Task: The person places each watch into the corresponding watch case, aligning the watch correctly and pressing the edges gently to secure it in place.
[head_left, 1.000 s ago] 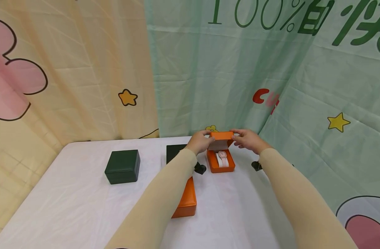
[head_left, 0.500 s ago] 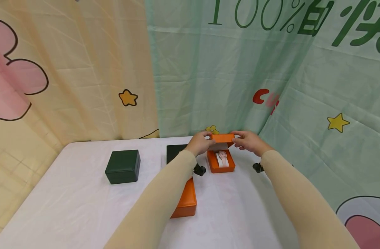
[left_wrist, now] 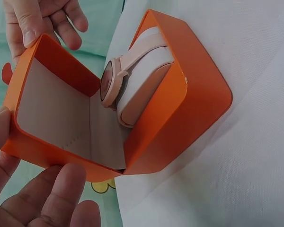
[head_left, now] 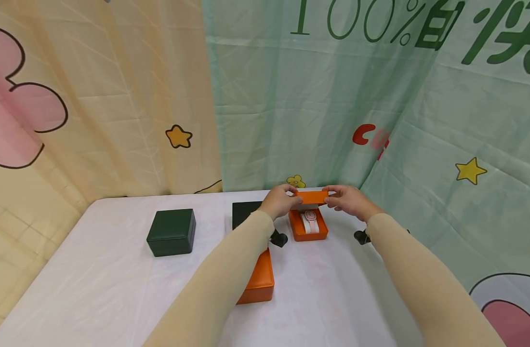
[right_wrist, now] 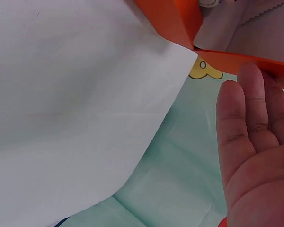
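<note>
An orange watch box [head_left: 308, 236] stands on the white table with its lid [head_left: 312, 198] raised partway. Inside, a watch [head_left: 310, 217] with a light pink strap is wrapped round a white cushion. My left hand [head_left: 279, 201] pinches the lid at its left corner, thumb on the front edge and fingers along the side, as the left wrist view shows. At the opposite corner my right hand [head_left: 352, 200] grips the lid the same way. In the right wrist view its fingers [right_wrist: 255, 109] touch the lid's side.
A dark green box [head_left: 171, 232] sits shut to the left on the table [head_left: 96, 279]. Another dark box [head_left: 244, 212] and a larger orange box [head_left: 259, 282] are partly hidden by my left arm. Printed curtains [head_left: 291, 111] hang behind the table.
Both hands have brought the lid forward and down, so it tilts lower over the watch. The box's base and the watch stay in place.
</note>
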